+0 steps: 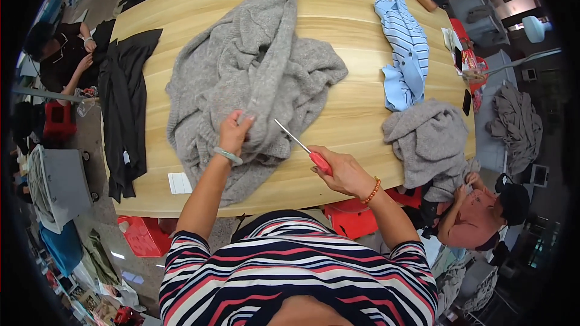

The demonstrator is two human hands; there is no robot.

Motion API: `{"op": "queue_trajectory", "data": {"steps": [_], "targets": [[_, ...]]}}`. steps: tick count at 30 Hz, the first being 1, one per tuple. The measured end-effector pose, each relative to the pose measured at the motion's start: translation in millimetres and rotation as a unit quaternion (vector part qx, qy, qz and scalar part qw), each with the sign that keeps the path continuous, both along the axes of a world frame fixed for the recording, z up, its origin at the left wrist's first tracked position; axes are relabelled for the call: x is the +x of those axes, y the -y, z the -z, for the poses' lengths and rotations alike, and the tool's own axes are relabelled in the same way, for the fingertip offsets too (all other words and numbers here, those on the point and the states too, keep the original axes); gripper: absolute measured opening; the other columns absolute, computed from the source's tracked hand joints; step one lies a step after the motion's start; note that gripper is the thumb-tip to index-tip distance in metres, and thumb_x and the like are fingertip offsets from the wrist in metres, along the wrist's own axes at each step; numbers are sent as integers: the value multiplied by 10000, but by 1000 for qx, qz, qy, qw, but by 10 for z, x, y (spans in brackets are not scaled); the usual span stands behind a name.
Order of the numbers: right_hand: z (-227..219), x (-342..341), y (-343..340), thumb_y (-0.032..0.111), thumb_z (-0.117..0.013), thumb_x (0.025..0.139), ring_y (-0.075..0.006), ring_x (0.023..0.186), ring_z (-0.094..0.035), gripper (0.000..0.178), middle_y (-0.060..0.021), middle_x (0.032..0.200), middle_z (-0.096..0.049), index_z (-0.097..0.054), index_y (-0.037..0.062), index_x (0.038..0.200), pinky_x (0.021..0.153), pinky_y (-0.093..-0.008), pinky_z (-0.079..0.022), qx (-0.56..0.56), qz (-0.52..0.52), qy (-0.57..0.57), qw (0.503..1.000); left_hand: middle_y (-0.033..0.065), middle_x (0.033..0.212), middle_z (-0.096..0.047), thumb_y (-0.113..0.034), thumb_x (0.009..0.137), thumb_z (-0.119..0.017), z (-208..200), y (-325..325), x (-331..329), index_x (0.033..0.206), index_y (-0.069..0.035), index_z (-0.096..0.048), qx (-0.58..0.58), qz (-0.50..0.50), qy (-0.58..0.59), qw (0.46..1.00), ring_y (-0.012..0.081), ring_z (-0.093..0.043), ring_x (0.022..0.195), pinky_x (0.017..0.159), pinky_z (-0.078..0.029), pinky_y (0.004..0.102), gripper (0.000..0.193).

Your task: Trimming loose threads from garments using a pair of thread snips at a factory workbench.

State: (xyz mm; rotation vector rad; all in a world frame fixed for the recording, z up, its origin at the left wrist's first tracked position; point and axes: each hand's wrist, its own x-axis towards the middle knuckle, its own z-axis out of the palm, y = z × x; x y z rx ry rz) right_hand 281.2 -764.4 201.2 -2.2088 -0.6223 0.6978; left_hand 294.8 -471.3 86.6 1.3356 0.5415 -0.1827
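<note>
A large grey knitted garment (241,66) lies heaped and folded on the wooden table in front of me. My left hand (234,134) presses on its near part, thumb and fingers closed on the knit. In my right hand (344,172) is a tool with a red handle (321,162) and a thin metal shaft (292,134). The shaft points up and left, its tip beside the garment's near right folds. I cannot tell the exact kind of tool or whether its tip touches the knit.
The wooden table (356,24) also bears a black garment (124,102) at left, a blue striped garment (405,42) at far right, a second grey knit (429,139) and a white paper (179,183). Other people sit around it. Red stools (145,235) stand by the near edge.
</note>
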Motion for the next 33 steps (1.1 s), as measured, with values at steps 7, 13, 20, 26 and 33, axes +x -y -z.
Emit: {"op": "queue_trajectory", "data": {"steps": [7,13,20,26,33], "targets": [[-156,-200,-378,291,-583,866,-419,733,-611,421,-235,774,-632,-507,83,1225,661,-491,-474,-155,-52,-2,987,58,889,-666,-106,865,-642,108,251,-132,1076,3,-557,-107,-51,-36,992,126,-635,666,535,-528,253,253],[-81,-76,-460,292,-567,866,-421,752,-619,404,-236,788,-643,-512,50,1186,690,-502,-479,-190,1,22,982,56,897,-663,-112,876,-628,191,261,-270,1046,11,-556,-174,-26,-7,984,134,-639,677,577,-554,269,222],[-41,-233,-373,254,-604,862,-426,770,-609,442,-246,824,-633,-483,72,1246,688,-486,-483,-124,19,4,992,55,815,-644,-166,862,-640,163,80,-218,1066,-8,-567,-59,59,-49,995,165,-629,672,603,-551,300,268],[-12,-259,-262,222,-609,862,-421,799,-614,451,-243,864,-632,-464,74,1263,706,-472,-494,-66,48,5,997,173,978,-611,-306,777,-710,-167,64,456,1184,0,-527,471,58,201,857,258,-598,809,733,-478,353,541],[-83,-60,-301,252,-566,869,-423,751,-610,342,-226,775,-635,-502,73,1153,689,-501,-479,-118,48,4,992,211,893,-652,-268,783,-677,554,199,860,1021,-7,-630,403,99,123,902,336,-637,849,775,-490,404,357]]}}
